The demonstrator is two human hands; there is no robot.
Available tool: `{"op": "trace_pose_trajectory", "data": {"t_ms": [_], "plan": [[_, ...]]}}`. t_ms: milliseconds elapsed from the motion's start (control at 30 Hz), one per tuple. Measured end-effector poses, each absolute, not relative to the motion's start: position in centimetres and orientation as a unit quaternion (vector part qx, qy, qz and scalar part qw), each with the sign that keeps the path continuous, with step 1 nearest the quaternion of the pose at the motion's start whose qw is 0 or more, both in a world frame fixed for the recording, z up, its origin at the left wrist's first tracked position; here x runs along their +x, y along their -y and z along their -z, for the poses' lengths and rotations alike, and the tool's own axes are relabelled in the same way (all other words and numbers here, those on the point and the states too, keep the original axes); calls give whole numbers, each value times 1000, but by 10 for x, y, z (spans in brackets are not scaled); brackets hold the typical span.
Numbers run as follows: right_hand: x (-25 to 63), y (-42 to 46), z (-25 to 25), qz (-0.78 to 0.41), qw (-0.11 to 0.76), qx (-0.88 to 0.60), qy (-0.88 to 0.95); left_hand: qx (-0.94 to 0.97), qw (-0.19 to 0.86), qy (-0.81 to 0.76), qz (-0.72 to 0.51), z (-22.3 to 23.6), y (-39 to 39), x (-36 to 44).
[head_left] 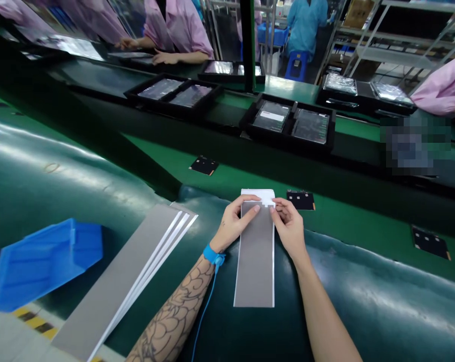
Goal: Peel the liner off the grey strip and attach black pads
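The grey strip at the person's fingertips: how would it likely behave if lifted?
The grey strip looks thin, so it is probably light for its size. Being long and narrow, it may sag if lifted only by the far end, where the left hand and right hand touch it. Lying flat, it seems unlikely to roll.

An electronics assembly workshop: small dark circuit boards (204,165) lie spaced along a long green strip (356,216), black trays (292,120) of flat shiny parts (310,125) stand beyond it, people in pink smocks (176,27) work opposite, metal shelving (397,58) rises behind, and yellow-and-black tape (34,321) marks the floor (4,339).
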State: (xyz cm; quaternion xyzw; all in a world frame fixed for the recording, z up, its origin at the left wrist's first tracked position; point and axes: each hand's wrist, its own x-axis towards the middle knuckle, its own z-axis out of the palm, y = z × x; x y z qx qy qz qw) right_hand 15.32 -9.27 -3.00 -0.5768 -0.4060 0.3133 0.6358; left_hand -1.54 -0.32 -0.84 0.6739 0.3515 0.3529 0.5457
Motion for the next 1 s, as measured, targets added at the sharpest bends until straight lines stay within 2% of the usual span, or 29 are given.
{"op": "trace_pose_trajectory", "data": {"t_ms": [167, 433, 1000], "plan": [[151, 96, 31, -285, 614, -589, 442, 726, 489, -335, -349, 6, 2, -16], [145, 102, 20, -136, 583, -623, 504, 722, 466, -361, -363, 8, 2, -14], [146, 103, 18, -120, 569, -640, 503, 725, 468, -351, -362, 9, 3, -13]]}}
